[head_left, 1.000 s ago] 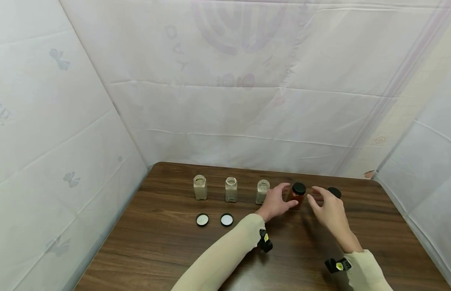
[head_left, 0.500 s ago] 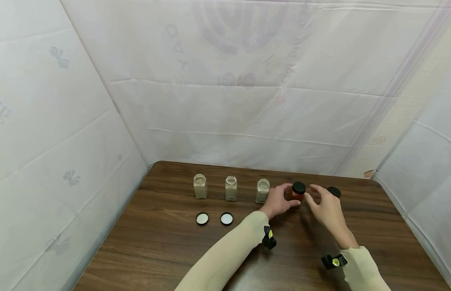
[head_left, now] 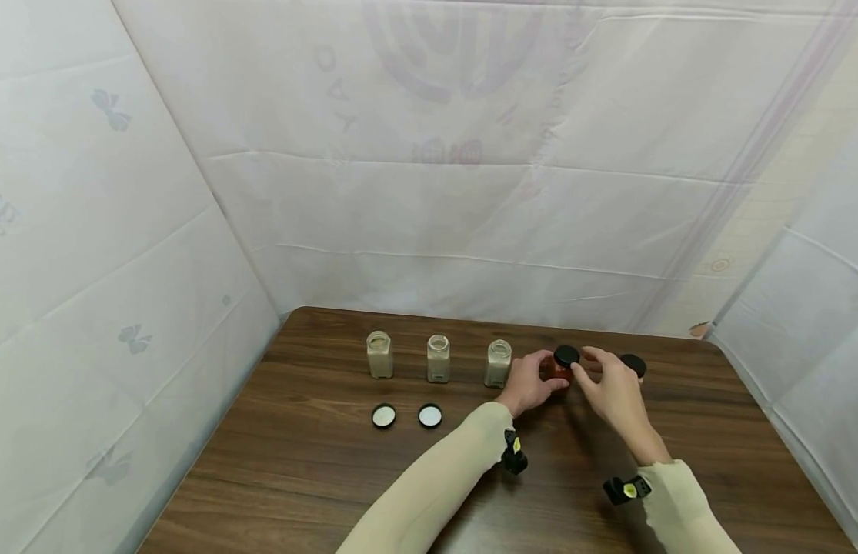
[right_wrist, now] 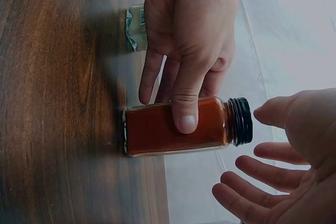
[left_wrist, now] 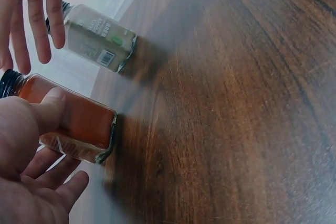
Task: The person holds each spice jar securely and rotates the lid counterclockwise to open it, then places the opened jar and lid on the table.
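My left hand (head_left: 529,382) grips a square glass spice jar (right_wrist: 152,129) of red-orange powder around its body, thumb on the near face. The jar stands upright on the table, its black screw lid (right_wrist: 241,121) on. My right hand (head_left: 612,392) is at the lid's right side, fingers loosely spread. In the right wrist view its thumb tip is very near the lid; whether it touches cannot be told. Just beyond my right hand stands another jar (left_wrist: 100,38) with pale powder, its black lid (head_left: 632,363) on.
Left of my left hand, lidless jars of pale powder stand in a row: a left one (head_left: 380,358), a middle one (head_left: 439,362) and a right one (head_left: 498,366). Two lids, one left (head_left: 383,416) and one right (head_left: 430,416), lie inside-up on the wooden table (head_left: 318,477).
My right hand has moved left, closer to the black lid of the red-orange jar. My left hand has closed in around that jar's body.
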